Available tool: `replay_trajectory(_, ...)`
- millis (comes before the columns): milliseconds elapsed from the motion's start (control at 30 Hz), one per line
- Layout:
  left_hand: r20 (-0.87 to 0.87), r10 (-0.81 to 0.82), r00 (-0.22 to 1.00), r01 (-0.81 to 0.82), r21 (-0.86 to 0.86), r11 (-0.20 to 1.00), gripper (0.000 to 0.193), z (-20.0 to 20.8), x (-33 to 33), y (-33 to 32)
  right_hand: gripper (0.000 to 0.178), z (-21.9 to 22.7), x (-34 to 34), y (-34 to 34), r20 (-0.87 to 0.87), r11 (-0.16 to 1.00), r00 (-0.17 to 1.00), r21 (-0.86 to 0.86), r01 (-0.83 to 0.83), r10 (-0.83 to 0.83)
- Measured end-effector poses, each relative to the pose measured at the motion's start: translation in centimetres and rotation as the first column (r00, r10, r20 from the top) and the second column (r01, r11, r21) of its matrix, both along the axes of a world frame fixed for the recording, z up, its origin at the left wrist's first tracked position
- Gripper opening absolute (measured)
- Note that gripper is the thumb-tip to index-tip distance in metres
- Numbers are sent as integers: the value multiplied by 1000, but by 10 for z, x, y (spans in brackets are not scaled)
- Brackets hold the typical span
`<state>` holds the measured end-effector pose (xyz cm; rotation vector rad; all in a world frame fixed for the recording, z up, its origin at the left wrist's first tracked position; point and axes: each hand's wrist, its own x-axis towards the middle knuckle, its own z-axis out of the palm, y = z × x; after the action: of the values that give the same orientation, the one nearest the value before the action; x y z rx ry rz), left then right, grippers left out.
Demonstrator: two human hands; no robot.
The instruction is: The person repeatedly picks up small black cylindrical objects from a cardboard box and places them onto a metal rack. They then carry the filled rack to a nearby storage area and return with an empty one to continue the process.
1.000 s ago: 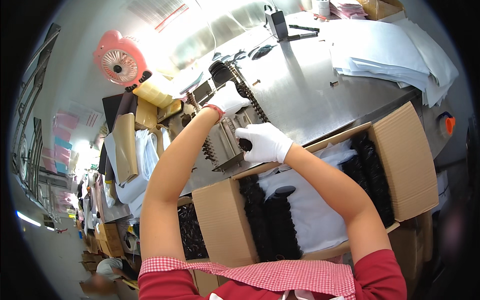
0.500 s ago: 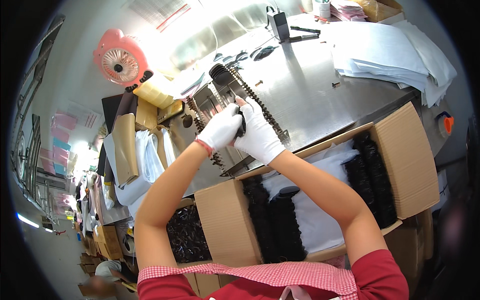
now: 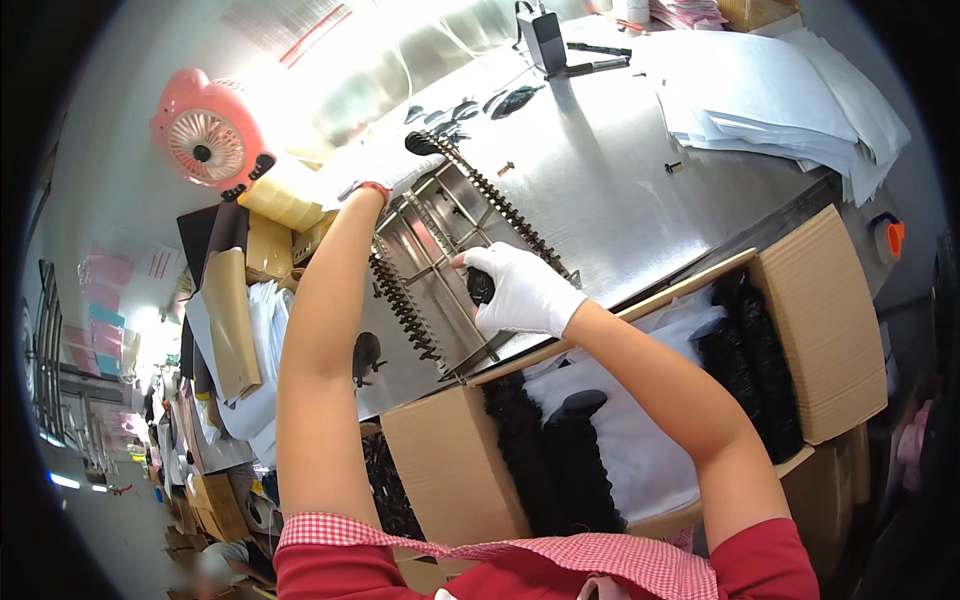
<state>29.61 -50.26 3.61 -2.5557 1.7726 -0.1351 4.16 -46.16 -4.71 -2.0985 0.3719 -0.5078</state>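
Note:
A metal rack (image 3: 505,215) with toothed side rails lies on the steel table, with dark oval pieces (image 3: 420,143) standing at its far end. My left hand (image 3: 395,172), in a white glove, reaches to that far end beside those pieces. Glare washes out its fingers, so their grip is unclear. Over the near part of the rack, my gloved right hand (image 3: 528,292) curls around a black oval piece (image 3: 481,287). Its thumb and fingers sit on either side of it; whether it is one piece or a small stack I cannot tell.
Nearest me stands an open cardboard box (image 3: 440,455) with rows of black pieces (image 3: 575,460) and white sheets. Stacked white sheets (image 3: 760,100) lie far right, near a black adapter (image 3: 541,42). A pink fan (image 3: 205,140) stands far left. Loose screws (image 3: 506,168) dot the steel table (image 3: 630,190).
My hands were together over the rack; now they are apart. My left hand has moved away to the rack's far end. My right hand has come nearer, still around the black oval piece.

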Motion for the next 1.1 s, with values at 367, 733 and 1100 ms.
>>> replay_trajectory(367,129,31,991,-43,95,995,52,-85,40,-73,74,8,-16,10,-135,987,979,61,-147,154)
replay_trajectory(733,-190,-292,937,290,-39,956,62,-19,-34,-66,74,7,-21,11,-131,983,975,-5,-183,181)
replay_trajectory(1100,145,17,989,7,-161,987,33,-36,-25,-63,60,-1,-22,29,-45,1000,999,9,18,-18)
